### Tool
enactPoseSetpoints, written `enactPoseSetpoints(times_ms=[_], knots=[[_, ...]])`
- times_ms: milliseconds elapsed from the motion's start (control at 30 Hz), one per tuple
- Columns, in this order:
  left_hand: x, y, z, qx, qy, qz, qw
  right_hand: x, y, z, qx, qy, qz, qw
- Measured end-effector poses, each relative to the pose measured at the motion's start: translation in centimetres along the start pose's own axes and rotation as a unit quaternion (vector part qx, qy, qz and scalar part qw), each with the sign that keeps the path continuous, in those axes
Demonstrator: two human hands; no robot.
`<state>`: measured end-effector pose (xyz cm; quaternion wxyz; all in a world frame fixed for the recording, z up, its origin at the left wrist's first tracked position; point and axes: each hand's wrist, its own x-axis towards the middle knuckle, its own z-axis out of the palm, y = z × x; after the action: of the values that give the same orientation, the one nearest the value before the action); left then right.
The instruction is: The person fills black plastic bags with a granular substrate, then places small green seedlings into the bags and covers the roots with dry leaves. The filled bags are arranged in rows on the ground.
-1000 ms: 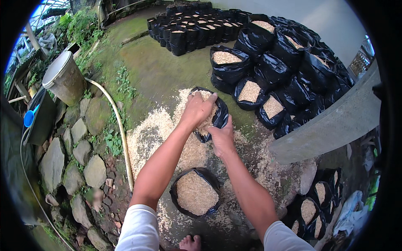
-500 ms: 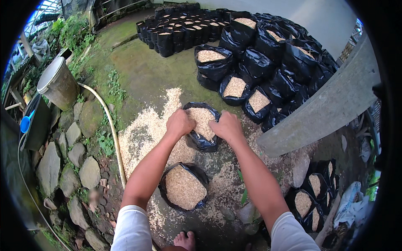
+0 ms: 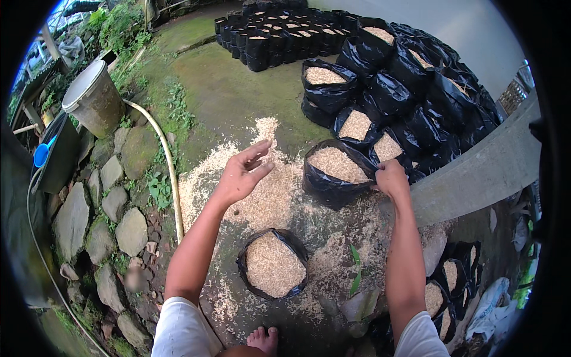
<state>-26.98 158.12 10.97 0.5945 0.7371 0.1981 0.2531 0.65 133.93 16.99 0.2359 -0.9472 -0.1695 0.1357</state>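
Note:
My right hand (image 3: 392, 178) pinches the rim of a black plastic grow bag (image 3: 333, 191) filled with pale wood shavings. The bag leans to the right, close to the stacked bags. My left hand (image 3: 242, 174) is off the bag, its fingers apart and nothing in them, above a spread heap of loose shavings (image 3: 267, 196). Nearer to me a second filled black bag (image 3: 275, 263) stands upright with its mouth open, touched by neither hand.
Filled black bags (image 3: 392, 95) are piled at the back right, with rows of smaller ones (image 3: 279, 44) behind. A concrete post (image 3: 476, 172) slants in at right. More bags (image 3: 451, 276) stand at lower right. At left are a hose (image 3: 169, 160), a bucket (image 3: 95, 101) and stones (image 3: 131, 231).
Both hands were on the bag's rim. My left hand has let go, and my right hand has moved the bag to the right, toward the pile. The view has shifted slightly.

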Motion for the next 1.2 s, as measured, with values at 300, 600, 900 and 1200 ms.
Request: enactPoseSetpoints(times_ms=[300,600,900,1200], knots=[[-22.5,-14.9,-1.7,0.488,0.17,-0.343,0.784,-8.1,-7.0,10.4,0.168,-0.107,-0.438,0.876],[-18.1,-16.1,-6.0,0.463,0.208,-0.271,0.818,-7.0,-4.7,20.7,-0.011,-0.176,-0.412,0.894],[-7.2,-17.6,-11.7,0.431,0.22,-0.253,0.838,-7.0,-4.4,21.9,-0.005,-0.108,-0.365,0.925],[-3.3,-14.7,-7.7,0.122,0.208,0.071,0.968,4.9,-20.0,24.2,0.13,-0.02,-0.238,0.962]])
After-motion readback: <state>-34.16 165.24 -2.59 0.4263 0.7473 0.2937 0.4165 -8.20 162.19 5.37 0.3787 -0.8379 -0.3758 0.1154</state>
